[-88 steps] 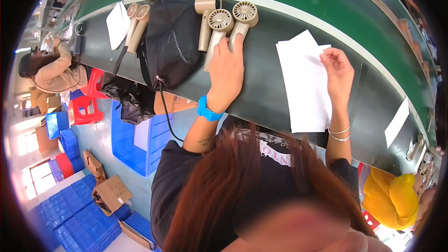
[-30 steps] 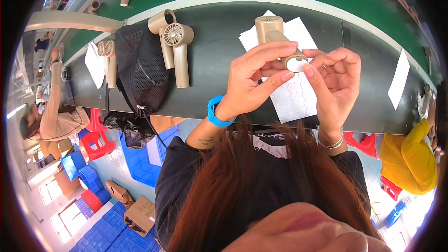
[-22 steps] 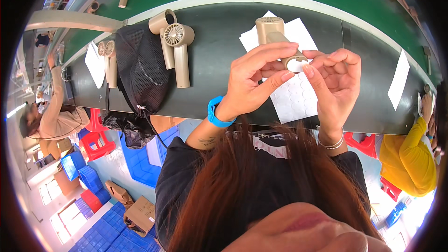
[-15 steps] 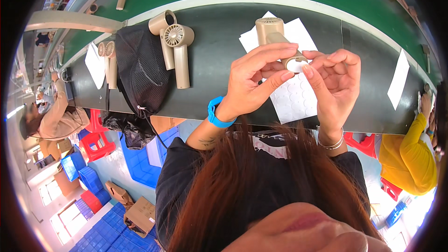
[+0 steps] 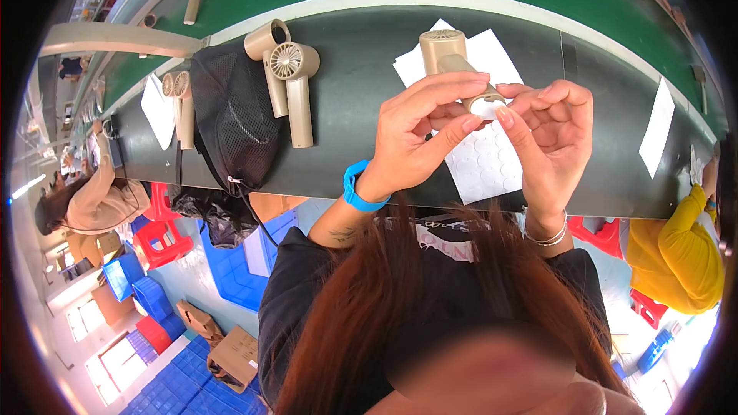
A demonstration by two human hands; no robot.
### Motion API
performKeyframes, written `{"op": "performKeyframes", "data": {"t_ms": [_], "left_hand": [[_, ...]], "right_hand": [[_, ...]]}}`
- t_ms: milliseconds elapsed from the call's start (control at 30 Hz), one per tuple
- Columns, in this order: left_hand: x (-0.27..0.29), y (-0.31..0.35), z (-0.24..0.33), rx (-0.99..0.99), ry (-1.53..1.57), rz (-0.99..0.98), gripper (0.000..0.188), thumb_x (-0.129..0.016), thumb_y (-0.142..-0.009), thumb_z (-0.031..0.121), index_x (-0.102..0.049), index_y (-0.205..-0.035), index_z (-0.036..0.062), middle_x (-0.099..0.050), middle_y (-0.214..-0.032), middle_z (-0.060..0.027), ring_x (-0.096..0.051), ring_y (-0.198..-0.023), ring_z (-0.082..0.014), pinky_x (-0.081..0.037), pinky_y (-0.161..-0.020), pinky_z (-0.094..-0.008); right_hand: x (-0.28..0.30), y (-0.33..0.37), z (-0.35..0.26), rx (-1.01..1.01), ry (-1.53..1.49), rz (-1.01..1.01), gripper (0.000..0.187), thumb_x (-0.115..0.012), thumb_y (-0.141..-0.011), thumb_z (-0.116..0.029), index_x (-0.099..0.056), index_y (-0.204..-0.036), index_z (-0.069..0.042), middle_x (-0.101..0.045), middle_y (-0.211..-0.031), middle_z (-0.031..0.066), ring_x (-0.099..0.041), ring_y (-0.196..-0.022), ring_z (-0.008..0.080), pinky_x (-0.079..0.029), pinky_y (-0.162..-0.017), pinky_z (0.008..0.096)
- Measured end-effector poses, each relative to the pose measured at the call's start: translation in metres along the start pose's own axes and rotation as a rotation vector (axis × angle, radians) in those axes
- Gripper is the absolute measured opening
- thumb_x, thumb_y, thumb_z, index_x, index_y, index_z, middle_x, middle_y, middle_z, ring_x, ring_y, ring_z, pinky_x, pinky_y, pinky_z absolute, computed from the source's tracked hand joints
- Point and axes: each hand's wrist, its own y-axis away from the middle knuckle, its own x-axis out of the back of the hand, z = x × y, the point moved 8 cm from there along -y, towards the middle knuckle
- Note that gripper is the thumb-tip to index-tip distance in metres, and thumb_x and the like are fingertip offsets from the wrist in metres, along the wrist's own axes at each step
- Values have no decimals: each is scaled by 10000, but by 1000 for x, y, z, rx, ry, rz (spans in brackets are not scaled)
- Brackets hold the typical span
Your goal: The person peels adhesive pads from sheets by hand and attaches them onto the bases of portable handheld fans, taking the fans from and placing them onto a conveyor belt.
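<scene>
Evidently, the left hand [image 5: 409,141] clamps a gold long-handled fan [image 5: 443,52]; at its base, the right hand [image 5: 556,138] touches a round white disc [image 5: 484,108], whether pinching I cannot tell.

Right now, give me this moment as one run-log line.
left hand: holding beige fan; right hand: at white disc on fan's end; white sheets: on dark bench; two fans: right of mesh bag

Just left of the one black bag [image 5: 234,115]: two slim fans [image 5: 184,111]. Just right: two upright-pictured fans [image 5: 300,100]. Farther right of it: one held fan [image 5: 444,52], one left hand [image 5: 407,142], one right hand [image 5: 557,134].
</scene>
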Motion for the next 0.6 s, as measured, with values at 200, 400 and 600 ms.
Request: {"op": "performKeyframes", "data": {"t_ms": [200, 400, 600], "left_hand": [[-1, 2, -3, 14, 56, 7, 291, -618, -841, -48, -589, -1130, -43, -561, -1197, -159, -606, -1012, -205, -575, -827, -324], [-1, 3, -2, 9, 79, 28, 279, -602, -842, -67, -587, -1120, -54, -562, -1187, -165, -607, -1015, -212, -574, -833, -328], [-4, 4, -3, 21, 100, 22, 273, -600, -839, -75, -592, -1111, -54, -559, -1190, -164, -602, -1046, -227, -572, -840, -325]], "right_hand": [[-2, 0, -3, -45, 92, -25, 384, -637, -792, 123, -408, -1056, -36, -587, -849, 98, -607, -981, 216, -495, -811, 285], [-2, 1, -5, -47, 133, -11, 381, -622, -814, 105, -399, -1091, -32, -593, -863, 97, -612, -975, 206, -497, -808, 281], [-1, 4, -10, 37, 253, 11, 416, -618, -810, 113, -375, -1114, -32, -596, -862, 95, -620, -951, 197, -496, -809, 276]]}}
